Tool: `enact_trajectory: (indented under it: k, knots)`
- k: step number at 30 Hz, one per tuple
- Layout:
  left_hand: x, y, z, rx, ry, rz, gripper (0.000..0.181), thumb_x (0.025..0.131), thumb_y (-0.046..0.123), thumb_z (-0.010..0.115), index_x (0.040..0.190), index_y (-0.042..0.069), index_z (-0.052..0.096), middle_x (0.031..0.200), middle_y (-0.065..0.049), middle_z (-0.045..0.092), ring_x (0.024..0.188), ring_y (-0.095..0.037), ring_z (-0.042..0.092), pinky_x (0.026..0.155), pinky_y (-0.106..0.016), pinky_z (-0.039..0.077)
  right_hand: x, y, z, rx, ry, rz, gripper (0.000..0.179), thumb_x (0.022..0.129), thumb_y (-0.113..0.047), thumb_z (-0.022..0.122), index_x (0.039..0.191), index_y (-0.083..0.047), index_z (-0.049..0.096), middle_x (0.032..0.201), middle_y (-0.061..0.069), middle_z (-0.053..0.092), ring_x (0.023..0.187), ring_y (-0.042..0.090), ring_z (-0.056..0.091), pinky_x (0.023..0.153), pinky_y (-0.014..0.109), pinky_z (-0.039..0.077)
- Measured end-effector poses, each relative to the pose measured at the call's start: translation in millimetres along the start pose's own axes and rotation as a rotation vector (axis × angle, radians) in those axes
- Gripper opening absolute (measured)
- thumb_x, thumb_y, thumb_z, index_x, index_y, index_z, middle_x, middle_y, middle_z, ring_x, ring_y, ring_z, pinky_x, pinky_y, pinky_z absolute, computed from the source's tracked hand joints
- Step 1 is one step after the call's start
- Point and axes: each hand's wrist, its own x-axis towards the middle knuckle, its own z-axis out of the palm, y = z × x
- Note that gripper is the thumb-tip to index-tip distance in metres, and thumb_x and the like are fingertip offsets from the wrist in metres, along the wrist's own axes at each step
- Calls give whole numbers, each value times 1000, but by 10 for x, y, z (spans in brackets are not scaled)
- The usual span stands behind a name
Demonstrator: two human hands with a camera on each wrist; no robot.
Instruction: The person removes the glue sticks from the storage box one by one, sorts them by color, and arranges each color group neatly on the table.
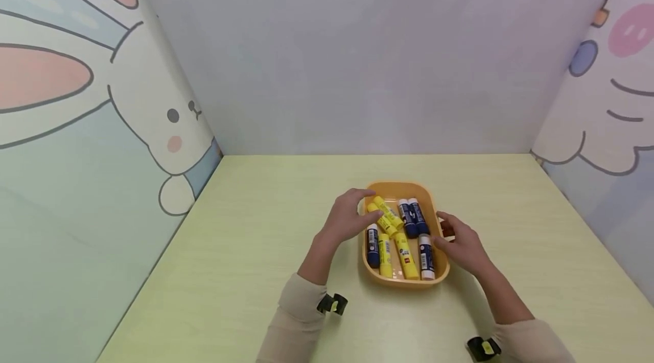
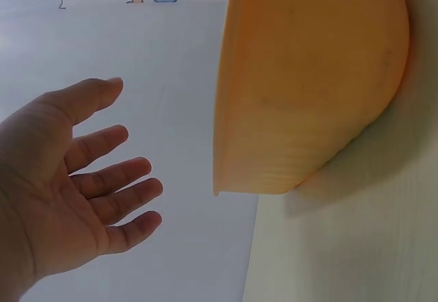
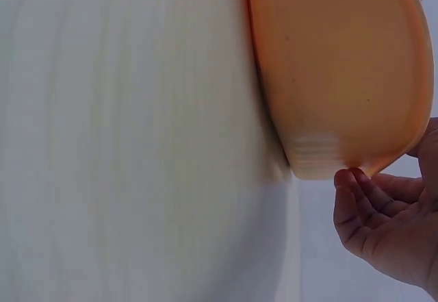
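An orange plastic basket (image 1: 401, 282) stands on the table with several glue sticks lying in it. Some are yellow glue sticks (image 1: 406, 256); others are dark blue glue sticks with white ends (image 1: 419, 216). My left hand (image 1: 349, 216) hovers over the basket's left rim, thumb and fingers spread and holding nothing. In the left wrist view that hand (image 2: 65, 192) appears apart from the basket wall (image 2: 308, 90). At the right rim, my right hand (image 1: 462, 243) grips the basket, thumb over the edge and fingertips (image 3: 348, 177) against the outer wall.
The pale yellow-green table (image 1: 255, 209) runs back to a plain grey-white wall (image 1: 332, 56). Side walls carry a painted rabbit (image 1: 148, 107) on the left and a painted pig (image 1: 603, 101) on the right. Black wrist straps (image 1: 332, 304) sit by both sleeves.
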Motion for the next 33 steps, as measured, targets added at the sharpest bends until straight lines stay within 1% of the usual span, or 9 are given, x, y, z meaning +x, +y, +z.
enact_trajectory:
  k: [5,11,14,17,21,25,27,30,33]
  knots:
    - [70,20,51,2,-20,13,48,87,34,66,128,11,56,126,-5,54,119,-21,47,96,-37,40,1,-35,84,-6,59,76,59,83,-10,64,132,12,38,104,25,56,93,35,54,74,43,50]
    - [152,31,108,4,-63,38,49,86,35,66,128,13,56,125,-4,54,117,-21,48,94,-36,41,-2,-87,166,24,112,176,57,84,-8,60,132,12,38,109,27,53,96,36,51,78,45,50]
    - [202,61,125,3,-100,30,51,85,35,67,130,12,55,128,-5,53,119,-22,46,96,-36,40,2,-118,188,37,126,220,56,85,-9,57,133,11,38,112,28,52,98,37,51,80,45,50]
    - [262,106,138,-8,-133,8,55,84,35,69,131,12,54,131,-4,51,122,-21,43,98,-37,38,3,-146,203,54,138,247,54,86,-10,55,132,11,39,113,28,52,99,37,51,80,45,50]
    - [366,138,179,-35,-180,-12,58,82,34,72,133,13,52,132,-4,50,122,-22,44,96,-36,40,-3,-161,215,60,156,263,50,87,-11,54,130,12,42,113,29,54,98,36,54,78,43,51]
    - [484,140,199,-98,-236,-3,61,81,31,73,134,12,51,132,-8,50,117,-26,48,88,-33,45,-9,-163,222,53,168,276,48,88,-13,53,129,12,44,113,29,54,97,35,55,77,43,52]
    - [528,152,195,-123,-259,-3,61,80,30,74,134,11,51,132,-11,50,116,-27,49,87,-32,46,-10,-166,228,60,171,284,48,89,-13,52,129,11,44,114,28,54,96,35,55,77,43,52]
    - [575,184,188,-142,-279,-15,61,80,29,74,133,10,51,132,-12,50,116,-27,50,87,-31,46,-10,-169,237,72,171,293,48,89,-13,51,130,11,44,115,28,54,96,35,55,78,43,51]
    - [625,213,210,-142,-294,-26,60,81,30,73,133,10,51,132,-11,50,118,-25,48,88,-32,46,-19,-170,234,76,169,292,47,90,-13,51,130,11,44,115,28,54,96,35,55,78,43,51]
